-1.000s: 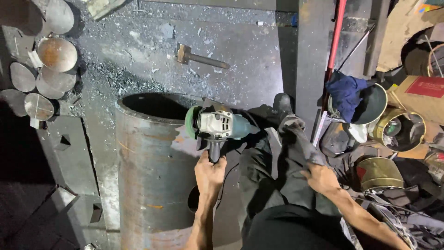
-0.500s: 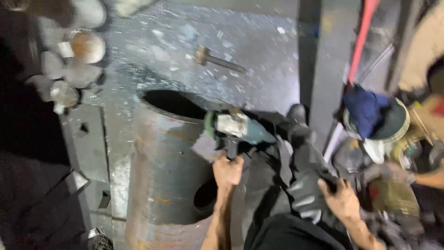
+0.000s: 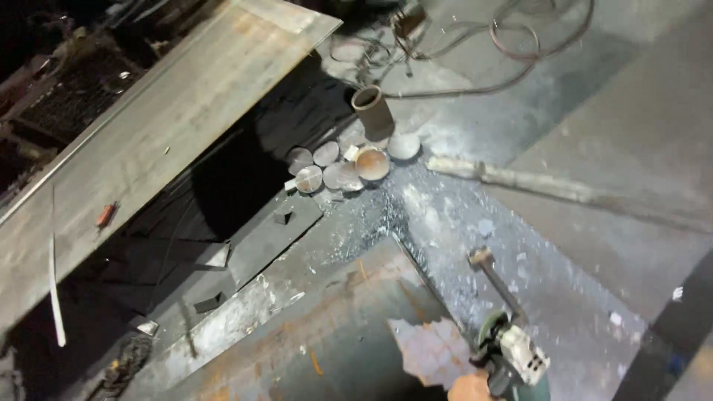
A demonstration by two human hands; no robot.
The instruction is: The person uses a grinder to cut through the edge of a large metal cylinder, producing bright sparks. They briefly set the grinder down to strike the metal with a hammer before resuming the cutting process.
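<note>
Head view: left hand [image 3: 469, 388] barely visible at bottom edge, wrapped round green angle grinder [image 3: 512, 360]; right hand out of frame. Rusty steel drum [image 3: 334, 334] just left of hand, rough, orange-streaked. Hammer [image 3: 494, 278] beyond grinder on gritty floor. Round metal caps [image 3: 349, 167] far ahead. Versus earlier: view swung up, legs gone, large steel sheet [image 3: 148, 134] now showing.

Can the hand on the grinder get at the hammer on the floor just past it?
Probably yes. The hand grips the angle grinder, and the hammer lies right beyond it on open floor with nothing between, but the hand would first have to let the grinder go.
</note>
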